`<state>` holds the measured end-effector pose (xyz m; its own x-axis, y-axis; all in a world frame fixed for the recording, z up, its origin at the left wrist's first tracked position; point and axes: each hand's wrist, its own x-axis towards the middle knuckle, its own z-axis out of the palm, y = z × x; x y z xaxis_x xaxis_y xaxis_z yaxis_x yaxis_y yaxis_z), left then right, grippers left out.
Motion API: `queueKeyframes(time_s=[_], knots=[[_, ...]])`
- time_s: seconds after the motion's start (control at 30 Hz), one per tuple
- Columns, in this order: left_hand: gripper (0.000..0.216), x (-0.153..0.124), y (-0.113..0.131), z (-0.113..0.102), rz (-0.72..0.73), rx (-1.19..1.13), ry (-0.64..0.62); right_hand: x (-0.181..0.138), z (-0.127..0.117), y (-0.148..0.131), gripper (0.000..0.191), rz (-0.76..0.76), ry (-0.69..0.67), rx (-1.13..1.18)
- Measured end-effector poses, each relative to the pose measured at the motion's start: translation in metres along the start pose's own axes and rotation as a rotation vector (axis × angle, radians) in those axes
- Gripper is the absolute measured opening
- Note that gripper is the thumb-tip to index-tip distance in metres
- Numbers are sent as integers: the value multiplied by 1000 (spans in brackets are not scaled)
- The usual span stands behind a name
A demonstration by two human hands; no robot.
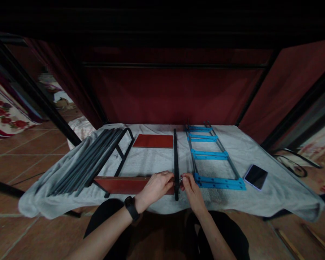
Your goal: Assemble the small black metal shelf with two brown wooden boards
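My left hand [159,183], with a dark watch on its wrist, is closed over the right end of a reddish-brown board [124,186] that stands on edge. This board runs between a black metal side frame [121,155] on the left and a second black metal side frame [176,155] on the right. On the outer side of the right frame, the fingers of my right hand [190,186] are pinched together against the bar, level with the board's end. A small shiny bit shows at the fingertips, too small to name. Another reddish-brown board [153,141] lies flat behind.
A bundle of dark grey tubes [89,159] lies at the left on the grey cloth [222,202]. To the right lie rods joined by blue plastic crosspieces [219,182], then a phone [256,176]. Black posts [43,97] and a dark red panel [165,94] enclose the surface.
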<state>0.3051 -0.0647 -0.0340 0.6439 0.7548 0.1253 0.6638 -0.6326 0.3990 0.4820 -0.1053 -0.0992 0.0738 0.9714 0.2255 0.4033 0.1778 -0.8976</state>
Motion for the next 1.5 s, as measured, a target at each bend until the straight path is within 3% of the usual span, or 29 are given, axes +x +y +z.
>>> queueKeyframes(time_s=[0.1,0.3,0.47,0.7,0.93,1.17,1.4,1.5], knots=[[13,0,0,1,8,9,3,1,3,2,27,-40,-13,51],[13,1,-1,1,7,6,-5,3,3,1,39,-13,-7,-182],[13,2,-2,0,17,-3,-6,4,-1,2,30,-37,-56,0],[11,3,-4,3,12,-2,-25,3,-2,-4,40,-18,-50,-165],[9,4,-5,2,11,-7,-29,5,0,-4,28,-104,-39,-68],[8,5,-6,2,7,-25,-23,8,2,-2,41,52,-69,-20],[7,5,-3,1,-3,2,-19,6,0,-3,23,-125,-59,-90],[9,5,-2,0,-1,-2,-22,14,2,-2,28,-71,-81,-46]])
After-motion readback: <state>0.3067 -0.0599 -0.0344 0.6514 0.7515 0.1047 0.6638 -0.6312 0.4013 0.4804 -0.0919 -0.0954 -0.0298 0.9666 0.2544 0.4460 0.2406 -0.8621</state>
